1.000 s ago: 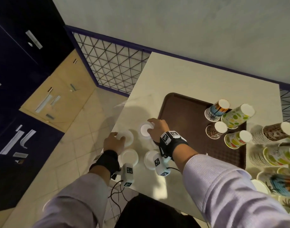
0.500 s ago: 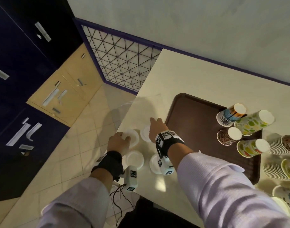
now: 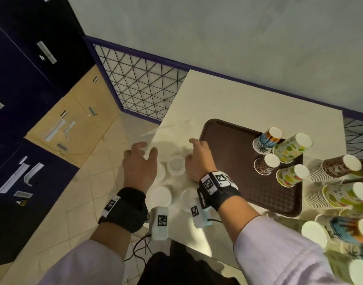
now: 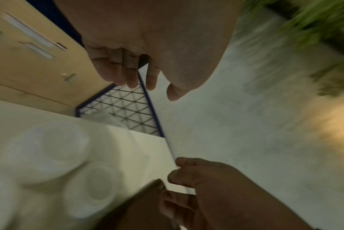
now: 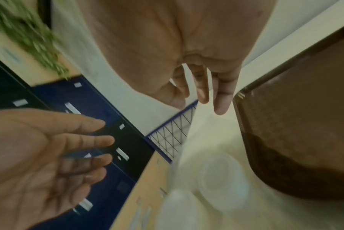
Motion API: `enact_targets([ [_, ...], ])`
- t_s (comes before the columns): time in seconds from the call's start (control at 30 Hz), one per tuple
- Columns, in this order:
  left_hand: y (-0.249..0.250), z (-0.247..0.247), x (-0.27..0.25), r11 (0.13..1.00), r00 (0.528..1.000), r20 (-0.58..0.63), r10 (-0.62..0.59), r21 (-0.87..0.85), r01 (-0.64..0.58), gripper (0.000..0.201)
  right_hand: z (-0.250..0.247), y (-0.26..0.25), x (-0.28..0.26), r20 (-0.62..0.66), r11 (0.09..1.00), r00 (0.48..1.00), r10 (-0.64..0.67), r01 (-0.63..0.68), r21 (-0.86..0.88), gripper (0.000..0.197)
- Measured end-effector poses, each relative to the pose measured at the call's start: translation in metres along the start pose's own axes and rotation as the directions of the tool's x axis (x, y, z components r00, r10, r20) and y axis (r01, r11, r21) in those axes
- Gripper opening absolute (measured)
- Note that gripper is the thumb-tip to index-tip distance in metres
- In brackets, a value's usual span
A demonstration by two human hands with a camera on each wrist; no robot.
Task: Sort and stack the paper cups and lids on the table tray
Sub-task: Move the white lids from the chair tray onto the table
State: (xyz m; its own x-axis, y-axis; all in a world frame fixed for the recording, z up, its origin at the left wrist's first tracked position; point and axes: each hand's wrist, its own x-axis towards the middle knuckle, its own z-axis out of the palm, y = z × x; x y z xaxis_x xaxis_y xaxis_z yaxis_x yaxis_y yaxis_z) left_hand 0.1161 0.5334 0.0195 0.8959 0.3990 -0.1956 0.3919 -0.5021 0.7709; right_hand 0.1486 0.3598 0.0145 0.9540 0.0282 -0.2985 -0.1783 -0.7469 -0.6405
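Fingers first: on the head cam both hands are loose and spread, palms down, nothing in either one. Left hand [image 3: 140,168] hovers over the table's left edge, right hand [image 3: 198,159] sits just beside the brown tray [image 3: 234,157], w/ the white lids [image 3: 176,166] on the tabletop between and under them. I count maybe 4-5 lids, some partly hidden by the wrists. Four printed paper cups [image 3: 267,164] stand upside down on the tray's right side; more cup stacks [image 3: 332,168] lie off the tray, further right.

Left wrist cam: blurry, prob mid-motion. Left fingers [image 4: 125,73] hang slightly curled, empty. Two lids [image 4: 54,149] are smeared below on the table, and the other hand is at the bottom.

Right wrist cam: right fingers [image 5: 222,93] point down, relaxed, not gripping, above one lid [image 5: 222,182] right next to the tray wall [image 5: 246,124]. Left palm is open at the frame's left.

Tips imo for this step, which I'd guess is gathering lids: pinch each lid by its rim w/ thumb + 2 fingers, don't press flat or it'll skate on the smooth top. Nest them all same side up, one hand building the pile, the other feeding. Watch the lid near the left edge, easy to knock off. Then move the whole stack onto the tray's bare left half.
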Motion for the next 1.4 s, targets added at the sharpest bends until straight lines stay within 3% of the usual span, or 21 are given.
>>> enact_targets([
  [0.13,0.065,-0.004,-0.039,0.963,0.979,0.077,0.189,-0.209,-0.170,0.016,-0.058,-0.001,-0.053,-0.217,0.983,0.974,-0.072,0.106,0.147,0.049],
  [0.3,0.154,0.009,-0.109,0.867,0.890,0.185,0.417,-0.375,-0.328,0.014,-0.139,0.017,-0.138,-0.408,0.926,0.911,-0.050,0.195,0.323,0.040],
  [0.4,0.199,0.025,-0.167,0.755,0.777,0.232,0.585,-0.505,-0.418,0.014,-0.186,0.048,-0.197,-0.513,0.888,0.858,0.005,0.233,0.397,0.034],
  [0.5,0.230,0.057,-0.226,0.683,0.642,0.339,0.688,-0.601,-0.414,0.014,-0.232,0.095,-0.254,-0.603,0.888,0.795,0.069,0.227,0.400,0.026],
  [0.6,0.253,0.102,-0.288,0.675,0.528,0.455,0.716,-0.645,-0.359,0.015,-0.270,0.158,-0.304,-0.666,0.898,0.732,0.146,0.185,0.400,0.023],
  [0.7,0.270,0.154,-0.349,0.696,0.472,0.529,0.706,-0.643,-0.320,0.015,-0.302,0.228,-0.345,-0.673,0.903,0.699,0.242,0.091,0.420,0.020],
  [0.93,0.301,0.276,-0.461,0.760,0.406,0.644,0.649,-0.572,-0.307,0.031,-0.368,0.374,-0.398,-0.658,0.881,0.633,0.408,-0.083,0.467,0.020],
  [1.13,0.314,0.379,-0.491,0.846,0.434,0.726,0.534,-0.460,-0.270,0.024,-0.405,0.449,-0.396,-0.643,0.869,0.592,0.485,-0.247,0.428,0.018],
  [1.27,0.315,0.438,-0.488,0.922,0.490,0.781,0.388,-0.337,-0.193,0.027,-0.415,0.491,-0.377,-0.604,0.864,0.619,0.502,-0.376,0.334,0.024],
  [1.4,0.310,0.484,-0.483,0.968,0.511,0.822,0.252,-0.222,-0.121,0.036,-0.420,0.519,-0.361,-0.481,0.774,0.607,0.632,-0.526,0.352,0.035],
])
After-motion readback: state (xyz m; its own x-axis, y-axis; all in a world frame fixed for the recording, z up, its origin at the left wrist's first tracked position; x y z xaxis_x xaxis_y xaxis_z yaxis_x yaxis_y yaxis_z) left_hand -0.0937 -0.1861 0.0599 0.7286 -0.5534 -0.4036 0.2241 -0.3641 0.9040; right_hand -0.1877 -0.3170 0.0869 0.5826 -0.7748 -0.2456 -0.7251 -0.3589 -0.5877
